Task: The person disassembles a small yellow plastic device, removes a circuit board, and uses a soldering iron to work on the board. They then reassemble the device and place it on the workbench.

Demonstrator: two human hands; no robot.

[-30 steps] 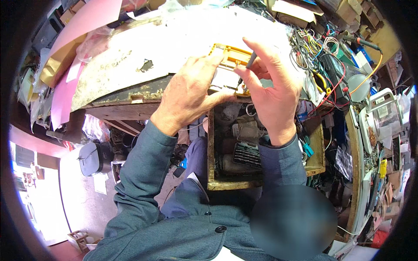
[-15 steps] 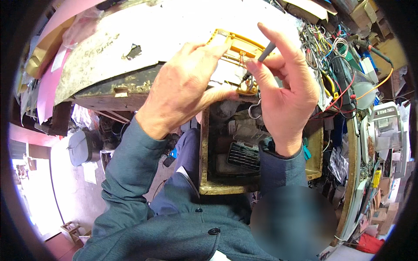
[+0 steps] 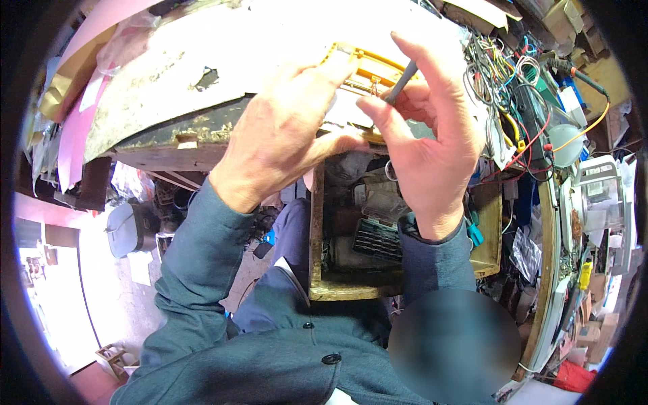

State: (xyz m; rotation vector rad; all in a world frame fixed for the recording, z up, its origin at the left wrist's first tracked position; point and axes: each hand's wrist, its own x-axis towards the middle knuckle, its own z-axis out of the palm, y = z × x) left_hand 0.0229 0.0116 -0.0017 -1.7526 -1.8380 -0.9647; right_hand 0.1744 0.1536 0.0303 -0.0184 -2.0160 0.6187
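At the bench's front edge lies an open yellow plastic casing [image 3: 379, 64] with thin wires inside. My left hand [image 3: 278, 131] is closed on its left side, fingers over the far part and thumb along the near edge. Between the thumb and fingers of my right hand [image 3: 439, 145] is a slim grey screwdriver [image 3: 406, 77], tilted with its upper end to the right. My right hand hides the screwdriver's tip and part of the casing.
An open wooden drawer [image 3: 358, 292] below my hands holds a dark case of bits [image 3: 378, 239] and plastic bags. Tangled wires and test leads [image 3: 496, 88] crowd the bench's right side. Pink sheets [image 3: 73, 145] stand at the left, and a grey bin [image 3: 125, 229] sits on the floor.
My right hand has shifted slightly left and up, its thumb now further left. The screwdriver's dark lower end, visible before, is now hidden. My left hand keeps its place on the casing.
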